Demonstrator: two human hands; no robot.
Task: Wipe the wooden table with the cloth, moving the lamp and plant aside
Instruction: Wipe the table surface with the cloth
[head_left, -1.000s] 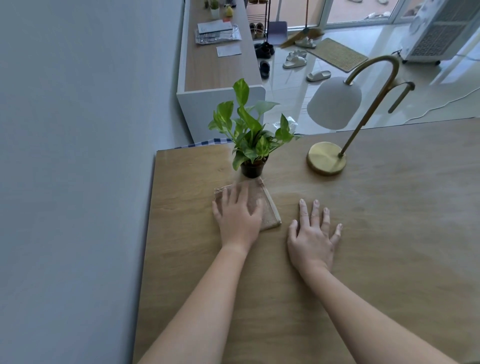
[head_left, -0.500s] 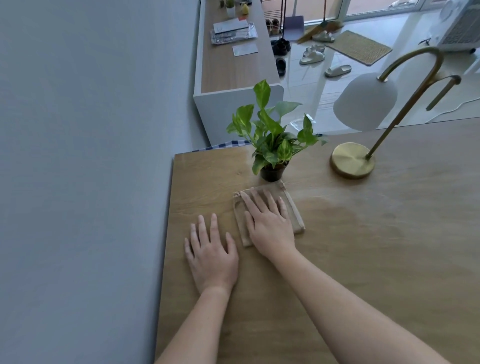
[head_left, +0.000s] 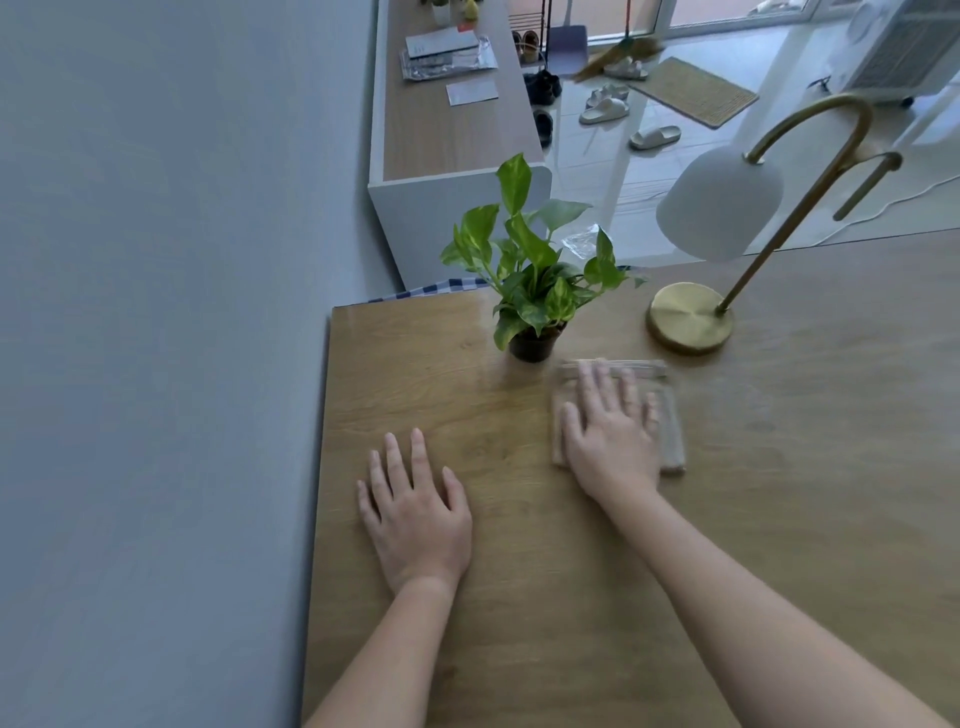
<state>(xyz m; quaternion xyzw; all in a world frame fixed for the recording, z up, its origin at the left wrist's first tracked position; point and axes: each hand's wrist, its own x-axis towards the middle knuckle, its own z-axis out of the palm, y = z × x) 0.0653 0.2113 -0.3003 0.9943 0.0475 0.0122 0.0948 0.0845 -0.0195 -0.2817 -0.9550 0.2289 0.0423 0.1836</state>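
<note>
The cloth (head_left: 618, 415) had slid rightward from in front of the plant (head_left: 532, 291) toward the lamp (head_left: 691, 319) — pressed flat under the open right hand (head_left: 613, 436). The left hand (head_left: 415, 509) lay spread and empty on the tabletop (head_left: 779, 519) — neither object moved yet.

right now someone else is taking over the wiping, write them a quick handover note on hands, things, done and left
Left hand: flat on the table near its left edge, holding nothing.
Right hand: palm down on the folded cloth, pressing it to the wood.
Cloth: just in front of the plant, between the plant and the lamp.
Plant and lamp: both upright near the far edge, not yet moved aside.
Done: cannot tell which parts are already wiped.
Left: shift plant and lamp, wipe under them, wipe the rest.
</note>
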